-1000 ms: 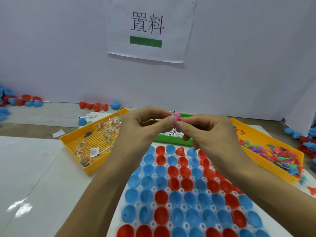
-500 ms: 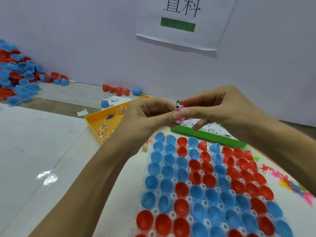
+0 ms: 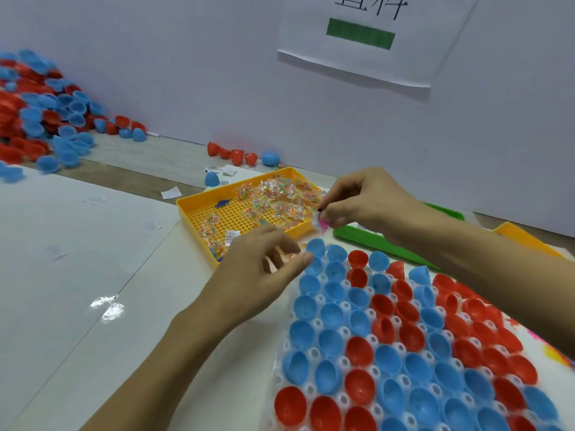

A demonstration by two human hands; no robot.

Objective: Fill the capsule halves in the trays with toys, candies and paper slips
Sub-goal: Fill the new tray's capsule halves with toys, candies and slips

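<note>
A white tray full of blue and red capsule halves fills the lower right. My right hand pinches a small pink toy above the tray's far left corner. My left hand hovers lower, by the tray's left edge, fingers loosely curled and holding nothing. Behind them sits a yellow basket with wrapped candies, and a green tray with paper slips, mostly hidden by my right arm.
A large heap of loose red and blue capsule halves lies far left by the wall, with a few more behind the yellow basket. A second yellow basket edges in at right. A paper sign hangs on the wall.
My hands have parted: the left let go of the pink toy and dropped toward the tray's left edge, while the right keeps the toy. The view swung left and down.
</note>
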